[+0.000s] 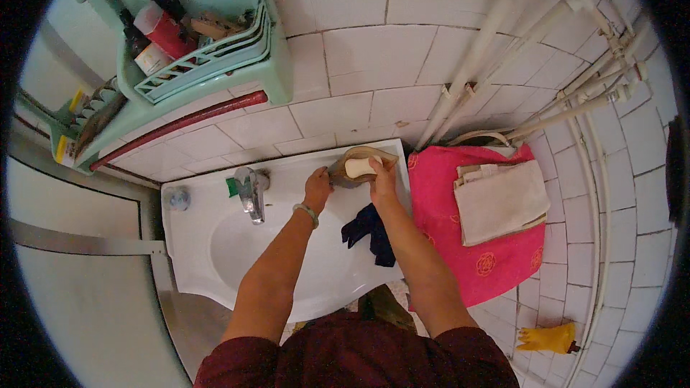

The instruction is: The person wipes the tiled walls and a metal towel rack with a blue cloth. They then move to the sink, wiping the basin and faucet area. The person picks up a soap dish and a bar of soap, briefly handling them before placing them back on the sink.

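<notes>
At the back right corner of the white sink (302, 273), my right hand (384, 178) grips a cream bar of soap (361, 167). Beneath and around the soap is a brownish soap dish (388, 152). My left hand (318, 185), with a pale bangle on its wrist, has its fingers closed on the dish's left side. Just in front of my hands, a crumpled dark blue cloth (374, 233) lies on the sink's right side. What is inside the dish under the soap is hidden.
A chrome faucet (250, 194) stands left of my hands, beside a small green object (231, 187). Folded pale cloths (499, 201) rest on a pink cover (438, 194) at right. A green shelf (280, 65) holds bottles. A yellow glove (546, 338) hangs low right.
</notes>
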The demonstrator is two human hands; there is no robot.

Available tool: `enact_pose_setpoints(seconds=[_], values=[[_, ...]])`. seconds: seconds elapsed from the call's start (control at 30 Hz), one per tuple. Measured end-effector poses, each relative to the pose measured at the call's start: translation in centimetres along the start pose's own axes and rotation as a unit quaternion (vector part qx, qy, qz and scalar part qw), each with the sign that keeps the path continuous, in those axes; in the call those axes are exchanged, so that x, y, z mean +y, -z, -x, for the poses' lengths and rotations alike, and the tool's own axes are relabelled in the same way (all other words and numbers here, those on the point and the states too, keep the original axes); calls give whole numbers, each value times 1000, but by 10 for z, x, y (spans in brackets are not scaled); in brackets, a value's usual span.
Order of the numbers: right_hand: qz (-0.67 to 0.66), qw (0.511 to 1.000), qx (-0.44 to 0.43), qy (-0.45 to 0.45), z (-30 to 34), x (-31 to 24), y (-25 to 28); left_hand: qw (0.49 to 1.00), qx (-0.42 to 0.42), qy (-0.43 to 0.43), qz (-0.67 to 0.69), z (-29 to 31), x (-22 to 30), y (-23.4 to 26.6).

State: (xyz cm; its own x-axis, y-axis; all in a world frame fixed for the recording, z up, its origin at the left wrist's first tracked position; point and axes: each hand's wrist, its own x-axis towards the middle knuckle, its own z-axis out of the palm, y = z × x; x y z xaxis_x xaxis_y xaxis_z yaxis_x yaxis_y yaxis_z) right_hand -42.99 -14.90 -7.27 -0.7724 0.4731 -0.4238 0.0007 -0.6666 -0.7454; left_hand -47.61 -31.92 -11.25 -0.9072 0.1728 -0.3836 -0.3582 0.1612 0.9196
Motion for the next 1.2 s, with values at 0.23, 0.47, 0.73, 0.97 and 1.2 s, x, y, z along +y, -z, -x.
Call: enact_pose_setpoints(seconds=[0.23,0.47,0.73,0.97,1.2], values=[[91,996,-6,-22,-14,-5,6,903,103,-200,-365,-3,-3,-4],[177,983,28,-41,-8,-26,16,995,76,-31,-62,-17,-10,-12],[597,762,-93,234,110,-37,53,993,89,-21,-68,-23,-38,-2],[729,536,-249,344,150,-10,105,994,110,-23,4,14,-22,7],[712,532,-265,375,134,1,87,994,84,-67,-31,113,-49,49]])
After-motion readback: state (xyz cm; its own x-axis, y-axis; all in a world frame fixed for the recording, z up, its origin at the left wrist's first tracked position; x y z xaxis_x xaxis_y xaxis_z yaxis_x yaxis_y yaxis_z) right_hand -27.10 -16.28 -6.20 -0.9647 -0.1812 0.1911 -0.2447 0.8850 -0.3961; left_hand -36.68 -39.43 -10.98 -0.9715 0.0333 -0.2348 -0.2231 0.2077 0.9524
